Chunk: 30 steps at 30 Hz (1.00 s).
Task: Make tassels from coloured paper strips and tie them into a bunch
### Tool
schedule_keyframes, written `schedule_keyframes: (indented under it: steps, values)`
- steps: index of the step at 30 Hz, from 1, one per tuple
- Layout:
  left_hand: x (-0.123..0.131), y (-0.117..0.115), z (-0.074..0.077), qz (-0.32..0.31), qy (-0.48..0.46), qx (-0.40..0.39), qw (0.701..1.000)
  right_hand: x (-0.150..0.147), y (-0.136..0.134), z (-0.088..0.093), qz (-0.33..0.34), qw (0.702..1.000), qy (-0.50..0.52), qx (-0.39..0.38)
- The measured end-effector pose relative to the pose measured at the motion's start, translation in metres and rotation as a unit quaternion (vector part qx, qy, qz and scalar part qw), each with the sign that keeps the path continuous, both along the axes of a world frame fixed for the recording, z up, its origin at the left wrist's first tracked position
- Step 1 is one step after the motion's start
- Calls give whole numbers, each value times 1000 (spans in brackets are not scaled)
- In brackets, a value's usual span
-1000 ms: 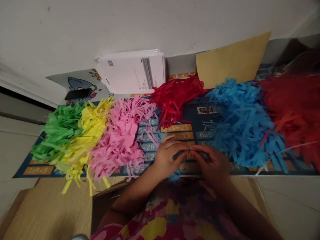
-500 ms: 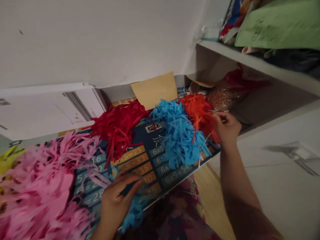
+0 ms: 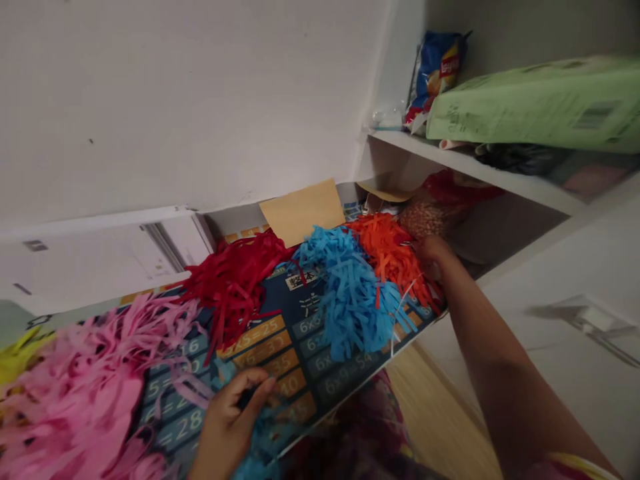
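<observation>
My left hand (image 3: 239,407) is low over the printed multiplication mat (image 3: 333,387), thumb and forefinger pinched together. Light-blue fringe strips (image 3: 265,440) lie beside and below it; I cannot tell whether the fingers hold them. My right hand (image 3: 436,255) is closed at the right end of the orange fringe bundle (image 3: 390,250). A small shiny thing shows by its fingertips, too small to name. A blue fringe bundle (image 3: 347,290) spreads left of the orange one, with thin white strings at its right edge. Farther left lies a red fringe bundle (image 3: 237,280).
Pink fringe (image 3: 100,380) heaps on the left, with yellow fringe (image 3: 20,353) behind. A tan paper (image 3: 305,210) leans at the wall beside a white box (image 3: 100,253). On the right, a shelf (image 3: 480,167) holds a green package (image 3: 540,103) and chip bag (image 3: 435,67); below sits a bag of peanuts (image 3: 425,217).
The view has tilted up, so the table things sit lower in the picture. My left thumb and forefinger have come together. My right hand has turned and reaches deeper beside the orange fringe.
</observation>
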<state>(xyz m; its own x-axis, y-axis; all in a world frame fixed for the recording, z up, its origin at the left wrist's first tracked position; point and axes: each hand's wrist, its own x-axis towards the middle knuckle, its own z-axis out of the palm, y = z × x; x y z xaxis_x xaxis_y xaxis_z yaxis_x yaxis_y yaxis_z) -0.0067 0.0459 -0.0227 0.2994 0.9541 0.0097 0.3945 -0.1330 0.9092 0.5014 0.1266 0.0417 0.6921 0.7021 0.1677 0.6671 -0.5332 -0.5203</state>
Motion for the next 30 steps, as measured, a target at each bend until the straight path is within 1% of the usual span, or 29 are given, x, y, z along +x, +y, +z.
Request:
schedule_keyframes:
  steps: [2,4,5,7,8,9,10,12,14,16,18,21,26,30]
  values:
    - [-1,1,1,39,-35,-26,998,-9,-6,12,6,998,35,53]
    - [1,1,2,75,-85,-61,992,-33,-17,22,31,990,71,115]
    - [2,0,3,89,-114,-81,986,-51,-25,24,53,984,90,141]
    - [6,-4,7,112,-178,-122,970,-101,-43,22,112,968,142,172]
    - [7,-7,9,120,-215,-149,958,-130,-53,19,149,957,176,177]
    - [9,-9,12,128,-260,-178,940,-159,-64,15,194,936,232,181]
    - [10,-11,15,139,-307,-211,918,-189,-74,11,227,926,258,154]
    - [10,-15,20,159,-391,-266,867,-242,-93,2,299,909,272,105]
    - [7,-19,24,168,-443,-291,831,-284,-105,-5,356,892,261,96]
    - [2,-22,26,170,-475,-295,811,-312,-111,-10,400,876,240,121]
    - [-4,-26,25,172,-495,-294,799,-329,-113,-14,428,866,217,142]
    - [-12,-29,23,173,-514,-297,786,-340,-114,-17,444,860,203,145]
    - [-17,-31,20,167,-535,-306,770,-345,-117,-19,453,857,195,148]
    - [-16,-30,20,162,-536,-310,768,-347,-115,-22,460,855,195,135]
